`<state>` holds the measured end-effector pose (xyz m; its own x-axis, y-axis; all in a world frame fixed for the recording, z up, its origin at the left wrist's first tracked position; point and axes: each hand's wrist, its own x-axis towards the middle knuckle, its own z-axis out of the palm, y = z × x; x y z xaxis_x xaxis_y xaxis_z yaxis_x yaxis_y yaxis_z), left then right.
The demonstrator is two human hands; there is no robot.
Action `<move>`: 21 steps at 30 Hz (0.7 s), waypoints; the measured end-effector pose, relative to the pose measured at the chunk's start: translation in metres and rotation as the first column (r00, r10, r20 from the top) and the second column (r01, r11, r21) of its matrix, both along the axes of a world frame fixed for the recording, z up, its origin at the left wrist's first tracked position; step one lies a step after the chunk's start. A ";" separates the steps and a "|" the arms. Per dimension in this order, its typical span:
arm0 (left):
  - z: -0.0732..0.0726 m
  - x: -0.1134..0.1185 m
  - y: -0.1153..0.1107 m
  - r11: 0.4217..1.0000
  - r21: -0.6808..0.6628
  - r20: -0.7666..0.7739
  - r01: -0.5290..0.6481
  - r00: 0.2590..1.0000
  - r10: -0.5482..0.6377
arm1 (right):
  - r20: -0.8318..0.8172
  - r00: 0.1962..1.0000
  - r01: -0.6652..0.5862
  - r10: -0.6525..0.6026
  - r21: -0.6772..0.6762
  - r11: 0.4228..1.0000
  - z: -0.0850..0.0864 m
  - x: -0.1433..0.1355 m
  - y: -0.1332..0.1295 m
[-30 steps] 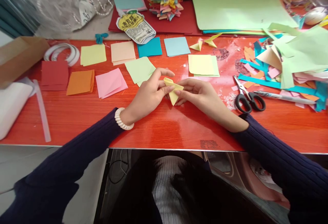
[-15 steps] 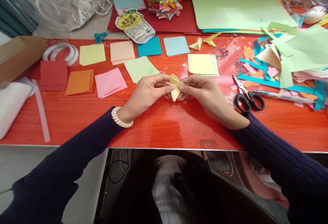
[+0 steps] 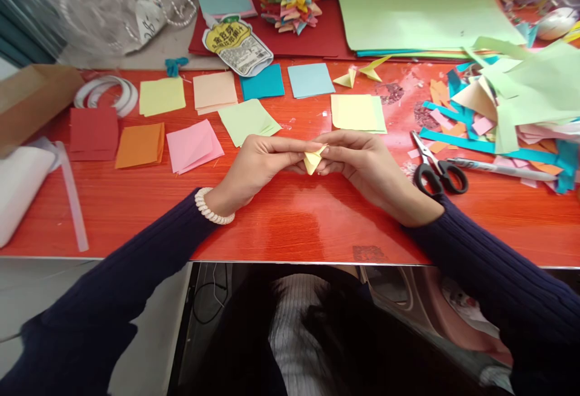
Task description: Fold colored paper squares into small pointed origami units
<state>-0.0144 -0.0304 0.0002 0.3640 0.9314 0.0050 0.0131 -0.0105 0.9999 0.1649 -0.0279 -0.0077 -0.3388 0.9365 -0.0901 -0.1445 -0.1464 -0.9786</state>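
A small folded piece of yellow paper (image 3: 312,161) is pinched between my two hands above the red table. My left hand (image 3: 267,160), with a pale coiled band at the wrist, grips it from the left, its index finger lying across the top. From the right, my right hand (image 3: 357,157) holds the same paper between thumb and fingers. The paper's lower point shows; its upper part is mostly hidden by fingers. Behind the hands lie a stack of pale yellow paper squares (image 3: 356,112) and two folded yellow pieces (image 3: 347,78).
Black-handled scissors (image 3: 437,172) and a pen (image 3: 502,168) lie right of my right hand, beside a heap of paper scraps (image 3: 530,94). Pink squares (image 3: 194,147), orange squares (image 3: 139,145) and green squares (image 3: 249,121) lie to the left. A layered paper-star stack (image 3: 290,0) stands behind.
The upper flap of the yellow paper, upright before, is now folded down or covered under my fingers. My left index finger has moved right, over the top of the paper.
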 end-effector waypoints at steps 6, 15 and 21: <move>0.005 0.002 -0.002 1.000 0.023 -0.085 -0.006 0.996 0.008 | 0.034 0.999 0.026 -0.027 0.015 1.000 -0.002 -0.001 0.000; -0.001 0.000 0.001 0.997 0.058 -0.078 0.043 0.996 -0.038 | 0.099 0.993 0.051 -0.065 0.135 0.990 -0.001 -0.001 -0.004; -0.004 -0.002 0.003 0.986 0.160 -0.122 0.042 0.992 -0.023 | 0.037 0.998 0.048 -0.051 0.084 0.995 -0.001 -0.002 -0.001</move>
<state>-0.0168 -0.0277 -0.0040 0.4011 0.9094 0.1099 0.1292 -0.1749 0.9761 0.1624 -0.0294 -0.0086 -0.2894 0.9569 -0.0241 -0.1107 -0.0584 -0.9921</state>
